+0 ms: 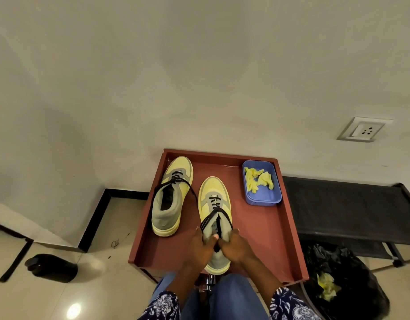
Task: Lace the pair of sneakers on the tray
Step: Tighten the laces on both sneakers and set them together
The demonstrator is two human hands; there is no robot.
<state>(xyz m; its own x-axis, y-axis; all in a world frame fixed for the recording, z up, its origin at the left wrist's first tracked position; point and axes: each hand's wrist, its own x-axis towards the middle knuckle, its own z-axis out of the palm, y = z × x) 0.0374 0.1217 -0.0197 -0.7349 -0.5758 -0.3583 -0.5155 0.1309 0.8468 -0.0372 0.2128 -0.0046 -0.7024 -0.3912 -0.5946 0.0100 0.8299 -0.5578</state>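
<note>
The pair of sneakers, yellow with grey panels and black laces, lies on a reddish-brown tray [284, 229] with raised walls, toes pointing toward the tray's far edge. The left sneaker [170, 197] sits near the tray's far left corner, close along the left wall, with its black lace [192, 185] threaded through the lower eyelets and its loose ends trailing off to either side of the opening. The right sneaker [215, 204] lies nearer the middle of the tray, its heel reaching the near edge. Both hands are close together on its collar and tongue: the left hand [202, 247] grips the left side of the opening with fingers curled round it, and the right hand [236, 247] grips the right side in the same way. Black lace strands run from the upper eyelets down toward the hands; whether the fingers also pinch the lace ends, I cannot tell. In the tray's far right corner sits a blue plastic container [264, 197] holding crumpled yellow paper [259, 179]. To the right of the tray stands a black rack [349, 204], and below it a black plastic bag [345, 280] with more yellow scraps. A wall socket [363, 129] is set in the wall above.
</note>
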